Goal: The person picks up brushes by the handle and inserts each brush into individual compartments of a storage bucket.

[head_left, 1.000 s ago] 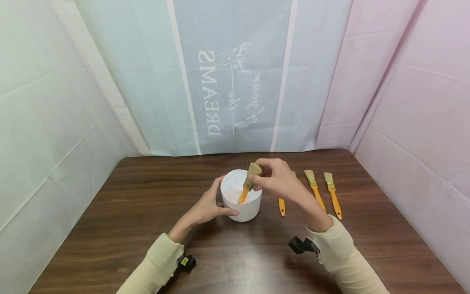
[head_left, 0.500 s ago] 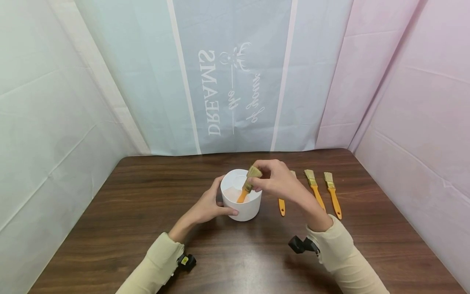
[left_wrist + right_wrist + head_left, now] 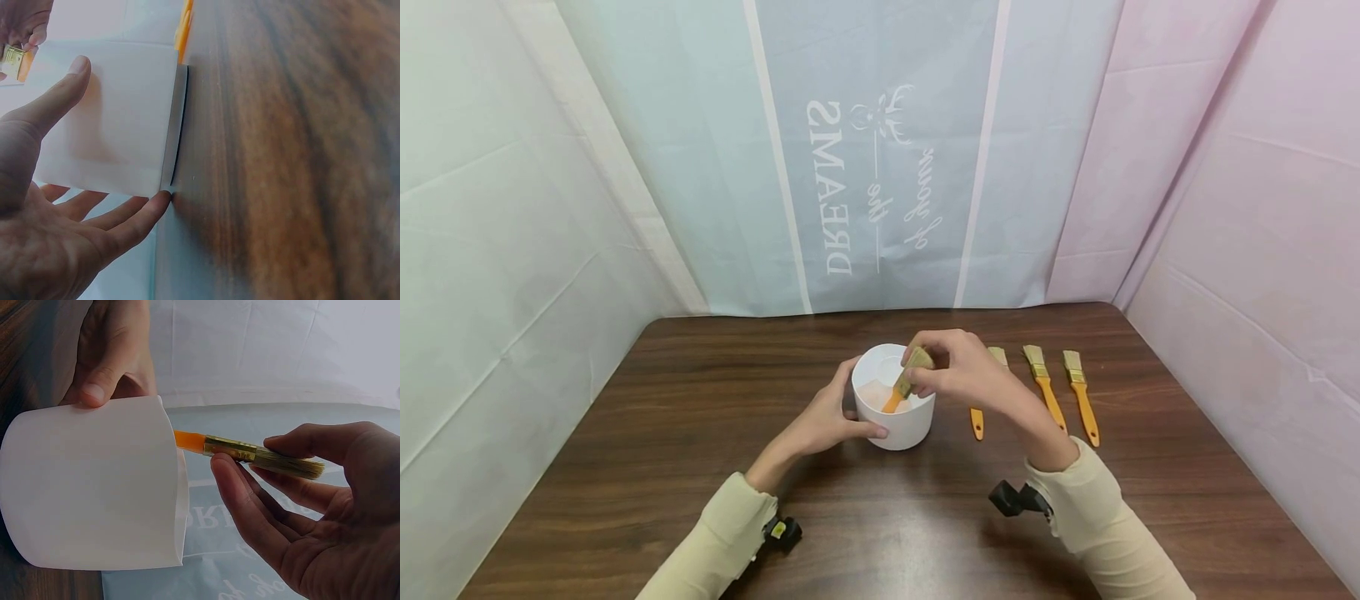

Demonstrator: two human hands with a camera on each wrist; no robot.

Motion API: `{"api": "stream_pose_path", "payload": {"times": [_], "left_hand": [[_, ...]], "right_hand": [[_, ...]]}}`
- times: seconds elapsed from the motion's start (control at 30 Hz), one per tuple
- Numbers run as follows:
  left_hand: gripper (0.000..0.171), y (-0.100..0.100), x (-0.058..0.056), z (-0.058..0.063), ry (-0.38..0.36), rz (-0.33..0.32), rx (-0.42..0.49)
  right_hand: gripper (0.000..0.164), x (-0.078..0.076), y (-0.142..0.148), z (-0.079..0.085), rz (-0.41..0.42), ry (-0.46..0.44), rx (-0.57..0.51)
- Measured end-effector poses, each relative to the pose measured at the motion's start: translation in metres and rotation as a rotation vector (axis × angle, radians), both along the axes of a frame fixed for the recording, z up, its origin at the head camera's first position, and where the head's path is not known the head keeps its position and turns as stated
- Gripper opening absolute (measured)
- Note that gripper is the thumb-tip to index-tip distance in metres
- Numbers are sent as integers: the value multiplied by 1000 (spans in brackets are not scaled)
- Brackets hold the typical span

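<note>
Pale blue cloth (image 3: 1052, 167) hangs behind the dark wood-grained table (image 3: 700, 375), its white lettering (image 3: 833, 187) reading reversed beyond the white tub (image 3: 906, 429). Nearer me than the tub, on its left, comes my cream left sleeve (image 3: 722, 525) with a small black device (image 3: 786, 535) at the cuff.

My left hand (image 3: 823, 421) wraps the tub's left side, thumb on the near wall and fingers spread round the far one. The tub is on the table, mouth up.

Into that mouth slants a paintbrush (image 3: 917, 360), orange handle down inside the tub, bristles above the rim; I cannot tell whether its end touches the bottom. The fingertips of my right hand (image 3: 962, 367) are clamped on it about its metal band and bristles.

Right of the tub lie three more brushes, all bristles away from me: the nearest (image 3: 977, 422) partly behind my hand, then a second (image 3: 1044, 383), then the farthest (image 3: 1081, 396).
</note>
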State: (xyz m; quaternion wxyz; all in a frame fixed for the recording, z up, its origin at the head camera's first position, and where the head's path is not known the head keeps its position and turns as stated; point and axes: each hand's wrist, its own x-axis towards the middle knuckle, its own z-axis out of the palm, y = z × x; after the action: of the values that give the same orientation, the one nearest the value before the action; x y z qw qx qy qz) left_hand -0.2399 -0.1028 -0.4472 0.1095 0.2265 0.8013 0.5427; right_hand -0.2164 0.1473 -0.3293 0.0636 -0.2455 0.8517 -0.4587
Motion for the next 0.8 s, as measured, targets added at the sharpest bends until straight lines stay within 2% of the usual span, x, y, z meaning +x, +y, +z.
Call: {"api": "stream_pose_path", "payload": {"times": [0.37,0.8], "left_hand": [[111,0,1,0,0,3,-1],[112,0,1,2,-4,6,-11]], "right_hand": [[9,-2,-1,-4,26,-72,-4],[4,-4,0,-4,7,-50,5]]}}
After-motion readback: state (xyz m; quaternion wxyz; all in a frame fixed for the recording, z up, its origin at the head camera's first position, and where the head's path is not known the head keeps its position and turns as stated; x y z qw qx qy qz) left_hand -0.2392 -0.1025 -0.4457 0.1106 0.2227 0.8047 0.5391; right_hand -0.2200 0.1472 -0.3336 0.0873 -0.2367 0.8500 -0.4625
